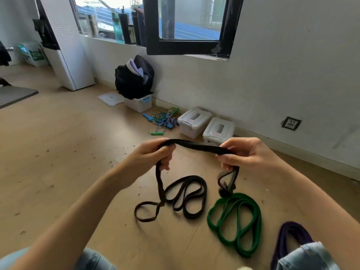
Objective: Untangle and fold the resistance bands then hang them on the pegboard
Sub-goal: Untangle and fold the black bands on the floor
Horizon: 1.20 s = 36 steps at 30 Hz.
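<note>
Overhead, the wooden floor (58,152) is filling most of the view, running back to a white wall (282,75) with a black-framed window (187,45). Along the wall's foot two lidded plastic boxes (206,125) are sitting side by side, with a tangle of skipping ropes (165,119) just to their left and a black bag (134,76) resting on a further box.

On the floor in front of the person's knees a green resistance band (235,221) is lying in loose loops, a coiled black band (187,197) is lying to its left, and a purple band (288,240) is lying at the right, partly hidden by a denim knee.

Held above these is a black strap band (196,146), its gripped stretch running roughly level from left to right, sagging slightly toward the right. The left hand (153,154) is grasping one end with fingers curled round it; from there the strap is hanging down to an end loop (146,212) reaching the floor. The right hand (241,152) is pinching the other end, below which a shorter loop (227,182) is dangling just above the green band.
</note>
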{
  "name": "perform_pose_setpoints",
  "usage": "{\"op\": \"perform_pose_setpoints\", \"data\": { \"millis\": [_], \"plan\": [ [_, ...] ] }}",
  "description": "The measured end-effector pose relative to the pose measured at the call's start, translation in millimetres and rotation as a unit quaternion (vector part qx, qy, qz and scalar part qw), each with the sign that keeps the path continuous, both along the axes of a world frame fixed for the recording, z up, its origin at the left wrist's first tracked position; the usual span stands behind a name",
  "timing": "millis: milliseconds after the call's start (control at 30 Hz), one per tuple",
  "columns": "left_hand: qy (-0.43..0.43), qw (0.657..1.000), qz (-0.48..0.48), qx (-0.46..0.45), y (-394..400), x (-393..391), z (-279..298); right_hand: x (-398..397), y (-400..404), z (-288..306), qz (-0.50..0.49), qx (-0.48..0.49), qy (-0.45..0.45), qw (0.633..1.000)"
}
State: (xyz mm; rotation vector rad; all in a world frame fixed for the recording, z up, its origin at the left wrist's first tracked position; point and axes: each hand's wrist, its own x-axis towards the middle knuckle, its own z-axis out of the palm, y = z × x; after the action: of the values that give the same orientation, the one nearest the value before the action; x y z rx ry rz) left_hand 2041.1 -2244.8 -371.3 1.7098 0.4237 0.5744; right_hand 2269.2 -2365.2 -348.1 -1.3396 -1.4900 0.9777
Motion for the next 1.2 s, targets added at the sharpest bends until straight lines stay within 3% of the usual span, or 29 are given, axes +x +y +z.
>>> {"op": "perform_pose_setpoints", "data": {
  "millis": [67,133,233,300,433,533,600,667,733,833,1067,1200],
  "plan": [
    [0.0,0.993,-0.013,0.115,-5,2,13,-1,-6,-2,0.06,-0.071,-0.016,0.996],
    [0.077,0.967,-0.055,0.238,-15,14,13,-11,-7,-8,0.124,-0.114,-0.012,0.986],
    [0.141,0.93,-0.111,0.32,-26,26,4,-22,-5,-14,0.135,-0.121,-0.017,0.983],
    [0.14,0.937,-0.124,0.296,-23,24,0,-23,-4,-11,0.126,-0.105,-0.033,0.986],
    [0.149,0.972,-0.152,0.097,-17,19,-13,-20,-3,-2,0.054,-0.019,0.008,0.998],
    [0.266,0.935,-0.115,0.204,-20,26,-39,-21,-3,-2,0.017,0.035,0.013,0.999],
    [0.28,0.921,-0.081,0.26,-20,31,-39,-22,-5,-5,0.007,0.027,0.035,0.999],
    [0.204,0.958,-0.058,0.191,-17,25,-16,-13,-9,1,-0.012,0.01,0.087,0.996],
    [0.068,0.989,-0.056,0.121,-12,12,16,2,-16,9,0.014,-0.024,0.098,0.995],
    [-0.006,0.985,-0.13,0.116,-18,7,41,0,-20,11,0.102,-0.073,0.033,0.992],
    [0.102,0.972,-0.158,0.141,-22,31,-4,-23,-5,-3,0.06,-0.031,0.033,0.997],
    [0.21,0.945,-0.118,0.221,-25,34,-48,-12,-7,-4,0.018,-0.002,0.161,0.987]
  ]
}}
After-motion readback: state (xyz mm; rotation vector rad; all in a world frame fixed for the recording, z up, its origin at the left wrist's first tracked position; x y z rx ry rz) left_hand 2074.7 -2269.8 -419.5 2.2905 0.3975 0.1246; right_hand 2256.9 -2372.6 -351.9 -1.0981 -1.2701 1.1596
